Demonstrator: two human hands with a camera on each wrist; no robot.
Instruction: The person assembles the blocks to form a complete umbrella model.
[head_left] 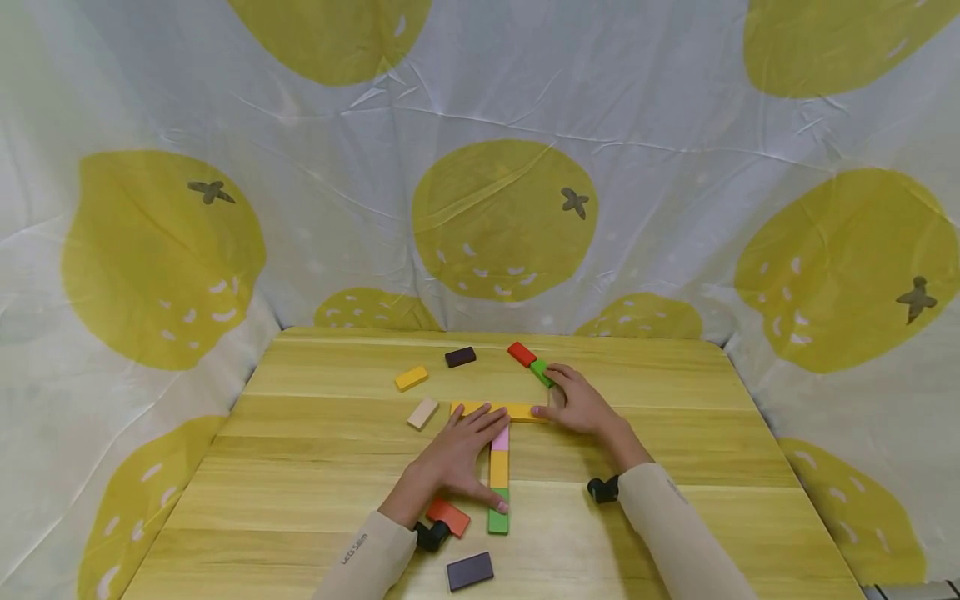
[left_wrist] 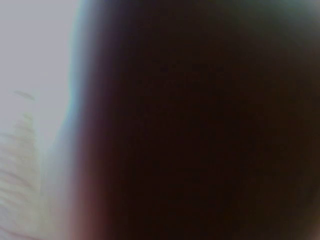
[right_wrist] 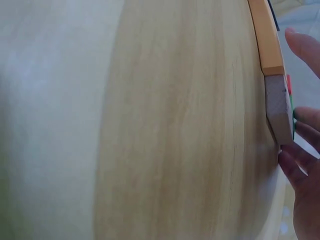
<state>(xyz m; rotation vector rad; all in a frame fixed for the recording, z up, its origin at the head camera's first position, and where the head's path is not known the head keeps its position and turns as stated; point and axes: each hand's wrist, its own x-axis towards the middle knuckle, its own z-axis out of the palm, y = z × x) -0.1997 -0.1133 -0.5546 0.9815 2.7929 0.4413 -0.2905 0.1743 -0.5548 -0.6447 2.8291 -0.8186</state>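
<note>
In the head view, wooden blocks lie in a T shape. Its crossbar is a row of orange blocks point(head_left: 523, 412); its stem runs toward me through a pink block point(head_left: 500, 437), an orange block point(head_left: 498, 469) and a green block point(head_left: 498, 523). My left hand point(head_left: 459, 454) spreads over the T, fingertips on the crossbar, thumb on the green block. At the crossbar's right end, my right hand point(head_left: 588, 408) reaches round a pale block point(right_wrist: 278, 105). Its thumb is by the orange end, its fingers near another green block point(head_left: 541, 373). The left wrist view is dark and blurred.
A red block point(head_left: 521, 353) touches the far green one. Around the T lie a black block point(head_left: 461, 357), a yellow block point(head_left: 412, 378), a beige block point(head_left: 423, 413), an orange-red block point(head_left: 450, 517) and a dark purple block point(head_left: 470, 572). A lemon-print cloth point(head_left: 510, 108) hangs behind the table.
</note>
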